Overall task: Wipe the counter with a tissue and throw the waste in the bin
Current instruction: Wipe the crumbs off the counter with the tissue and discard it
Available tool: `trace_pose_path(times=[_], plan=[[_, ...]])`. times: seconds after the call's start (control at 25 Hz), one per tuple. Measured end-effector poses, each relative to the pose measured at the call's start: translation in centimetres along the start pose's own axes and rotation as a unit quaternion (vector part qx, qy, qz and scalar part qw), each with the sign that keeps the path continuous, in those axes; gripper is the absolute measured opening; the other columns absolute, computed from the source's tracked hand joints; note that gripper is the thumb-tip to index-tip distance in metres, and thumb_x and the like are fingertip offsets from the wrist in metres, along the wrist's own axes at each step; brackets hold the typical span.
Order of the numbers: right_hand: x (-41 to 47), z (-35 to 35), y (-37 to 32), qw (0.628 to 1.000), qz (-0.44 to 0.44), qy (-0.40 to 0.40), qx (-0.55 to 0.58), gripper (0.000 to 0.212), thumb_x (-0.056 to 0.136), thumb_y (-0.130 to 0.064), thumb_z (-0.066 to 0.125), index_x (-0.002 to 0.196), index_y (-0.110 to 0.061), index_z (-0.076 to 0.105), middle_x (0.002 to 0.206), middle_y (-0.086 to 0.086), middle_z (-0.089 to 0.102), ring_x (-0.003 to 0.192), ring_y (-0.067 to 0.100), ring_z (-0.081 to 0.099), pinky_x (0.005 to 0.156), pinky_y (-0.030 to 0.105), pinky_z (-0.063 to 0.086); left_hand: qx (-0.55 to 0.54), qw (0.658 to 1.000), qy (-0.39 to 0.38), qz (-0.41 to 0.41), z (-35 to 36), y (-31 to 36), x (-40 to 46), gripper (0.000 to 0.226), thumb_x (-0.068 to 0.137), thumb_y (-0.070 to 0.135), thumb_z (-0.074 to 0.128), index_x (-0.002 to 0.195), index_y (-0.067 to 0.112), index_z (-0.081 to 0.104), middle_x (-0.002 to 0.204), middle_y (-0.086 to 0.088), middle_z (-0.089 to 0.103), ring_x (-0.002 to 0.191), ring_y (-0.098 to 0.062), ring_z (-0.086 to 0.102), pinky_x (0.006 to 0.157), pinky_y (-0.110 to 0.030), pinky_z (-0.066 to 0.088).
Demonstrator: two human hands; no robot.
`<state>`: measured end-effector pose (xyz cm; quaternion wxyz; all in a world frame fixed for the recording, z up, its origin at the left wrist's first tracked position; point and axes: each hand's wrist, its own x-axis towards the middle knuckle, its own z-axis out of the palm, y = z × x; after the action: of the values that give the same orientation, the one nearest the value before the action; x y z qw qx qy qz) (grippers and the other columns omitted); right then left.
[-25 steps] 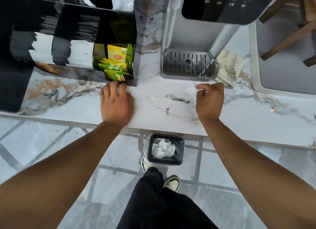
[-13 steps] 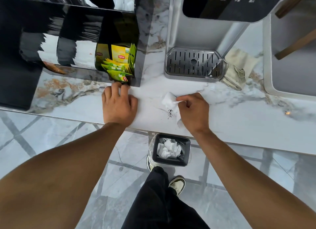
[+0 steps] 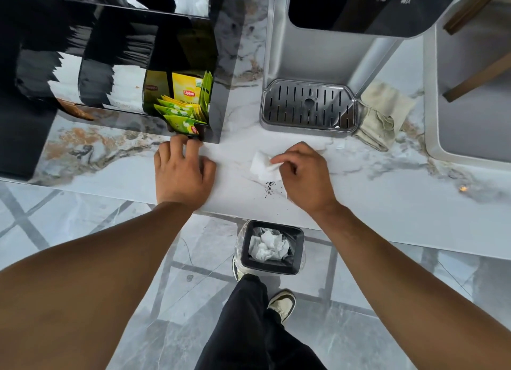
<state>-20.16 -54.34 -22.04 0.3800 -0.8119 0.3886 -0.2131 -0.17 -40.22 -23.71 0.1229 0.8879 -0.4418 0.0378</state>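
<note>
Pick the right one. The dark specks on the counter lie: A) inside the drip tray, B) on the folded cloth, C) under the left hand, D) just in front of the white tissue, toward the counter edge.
D: the dark specks sit on the bare counter, nearer its front edge than the tissue pinched in the right hand.

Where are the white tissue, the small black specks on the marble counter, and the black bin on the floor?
White tissue point(image 3: 261, 164): head view, on its flat exposed part left of the fingers.
Small black specks point(image 3: 269, 186): head view, middle of the cluster.
Black bin point(image 3: 272, 270): head view, on its near rim.
</note>
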Motion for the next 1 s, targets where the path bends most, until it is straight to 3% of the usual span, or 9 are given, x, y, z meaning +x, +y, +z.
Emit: trace_pose_path(times=[0.16,0.24,0.36,0.56,0.68,0.8,0.88,1.0], plan=[[-1.2,-0.9,-0.3,0.996,0.013,-0.085,0.024,0.029,0.083,0.003,0.055,0.084,-0.013,0.080,0.086,0.003,0.064,0.075,0.011,0.061,0.069,0.014,0.045,-0.003,1.000,0.002,-0.003,-0.1,-0.1,0.0,0.030,0.086,0.026,0.051,0.112,0.011,0.055,0.114,-0.016,0.051,0.101,-0.038,0.044,0.091,-0.048,0.039],[-0.3,-0.9,-0.6,0.995,0.041,-0.092,0.026,0.031,0.085,0.004,0.055,0.087,-0.014,0.080,0.089,0.002,0.063,0.077,0.009,0.060,0.071,0.006,0.042,-0.003,1.000,-0.003,-0.001,-0.1,0.0,0.0,0.031,0.085,0.027,0.051,0.111,0.011,0.056,0.114,-0.016,0.051,0.101,-0.037,0.045,0.091,-0.047,0.039],[2.3,1.4,-1.5,0.996,-0.002,-0.087,0.006,0.034,0.085,0.007,0.051,0.093,-0.011,0.079,0.093,0.003,0.060,0.082,0.013,0.059,0.077,0.004,0.038,-0.005,1.000,-0.010,-0.008,-0.2,0.0,0.1,0.032,0.084,0.028,0.050,0.111,0.011,0.055,0.115,-0.016,0.052,0.102,-0.037,0.045,0.091,-0.047,0.040],[2.0,2.1,-2.7,0.956,-0.097,-0.278,0.006,0.036,0.084,0.008,0.049,0.084,-0.014,0.079,0.091,-0.002,0.060,0.070,-0.003,0.053,0.067,0.009,0.035,-0.001,1.000,-0.011,-0.005,0.0,-0.2,0.2,0.032,0.085,0.030,0.049,0.111,0.012,0.055,0.116,-0.016,0.051,0.103,-0.038,0.045,0.091,-0.047,0.040],[1.7,-0.7,-1.6,0.921,-0.123,-0.369,-0.038,0.037,0.083,0.006,0.051,0.082,-0.018,0.079,0.090,-0.007,0.061,0.078,0.001,0.056,0.074,0.019,0.041,-0.002,1.000,-0.014,-0.005,-0.1,-0.1,0.2,0.032,0.085,0.030,0.049,0.111,0.012,0.055,0.116,-0.015,0.051,0.103,-0.037,0.045,0.092,-0.046,0.039],[1.9,-2.2,-1.5,0.893,-0.109,-0.430,-0.077,0.039,0.082,0.009,0.051,0.082,-0.017,0.080,0.088,-0.006,0.061,0.078,-0.001,0.055,0.073,0.018,0.039,-0.009,1.000,-0.015,-0.005,-0.2,0.0,0.2,0.032,0.085,0.029,0.049,0.111,0.012,0.055,0.116,-0.015,0.051,0.104,-0.037,0.045,0.093,-0.047,0.039],[2.3,-2.5,-2.3,0.909,-0.096,-0.404,-0.050,0.037,0.083,0.010,0.053,0.084,-0.016,0.080,0.088,-0.004,0.062,0.074,0.000,0.056,0.069,0.018,0.040,-0.009,1.000,-0.012,-0.005,-0.1,-0.1,0.2,0.032,0.084,0.029,0.049,0.111,0.012,0.055,0.115,-0.016,0.051,0.103,-0.037,0.045,0.093,-0.047,0.039],[3.9,-2.8,-2.6,0.977,-0.038,-0.204,0.046,0.032,0.087,0.009,0.055,0.090,-0.012,0.080,0.093,0.001,0.061,0.079,0.011,0.060,0.066,0.022,0.051,-0.009,1.000,-0.014,-0.008,-0.1,-0.1,0.2,0.033,0.084,0.028,0.049,0.112,0.012,0.055,0.116,-0.016,0.050,0.104,-0.038,0.045,0.093,-0.048,0.039]])
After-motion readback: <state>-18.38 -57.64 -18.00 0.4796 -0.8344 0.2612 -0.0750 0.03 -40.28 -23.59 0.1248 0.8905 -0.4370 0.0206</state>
